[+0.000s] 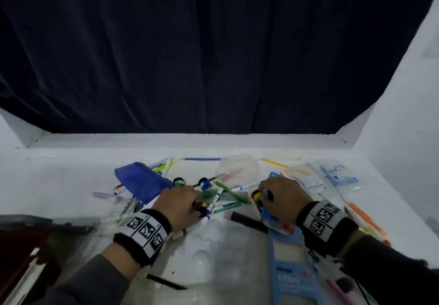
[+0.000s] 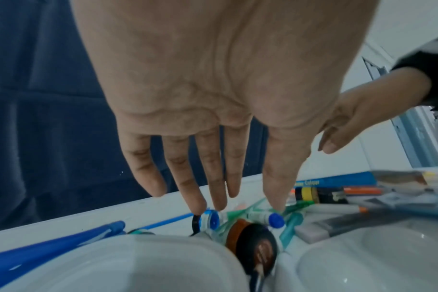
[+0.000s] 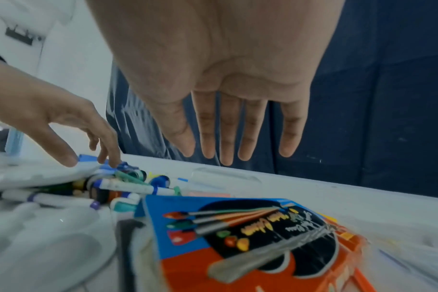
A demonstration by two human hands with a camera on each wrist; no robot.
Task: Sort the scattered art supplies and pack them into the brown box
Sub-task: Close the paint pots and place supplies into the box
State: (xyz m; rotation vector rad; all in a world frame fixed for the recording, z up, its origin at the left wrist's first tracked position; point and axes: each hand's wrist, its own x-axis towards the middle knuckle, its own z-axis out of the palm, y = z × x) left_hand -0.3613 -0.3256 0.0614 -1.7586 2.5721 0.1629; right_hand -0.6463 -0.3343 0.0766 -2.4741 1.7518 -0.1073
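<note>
Art supplies lie scattered on the white table (image 1: 71, 181). My left hand (image 1: 180, 200) reaches over a heap of markers (image 1: 225, 203) with straight fingers. Its fingertips (image 2: 198, 205) touch a blue-capped paint bottle (image 2: 209, 218), and a brown-lidded jar (image 2: 250, 243) lies under the palm. My right hand (image 1: 278, 195) hovers flat over a blue and orange watercolour box (image 3: 250, 237), its fingers (image 3: 225, 138) straight and holding nothing. A yellow-banded bottle (image 1: 256, 195) lies by its thumb. A dark brown shape, perhaps the box (image 1: 21, 252), shows at the lower left edge.
A blue pouch (image 1: 142, 181) lies behind the left hand, a clear plastic tub (image 1: 237, 167) at the back centre. Near me sit a white palette (image 1: 213, 252) and a blue pen pack (image 1: 292, 269). Clear packets (image 1: 332, 176) and orange pens (image 1: 365, 219) crowd the right.
</note>
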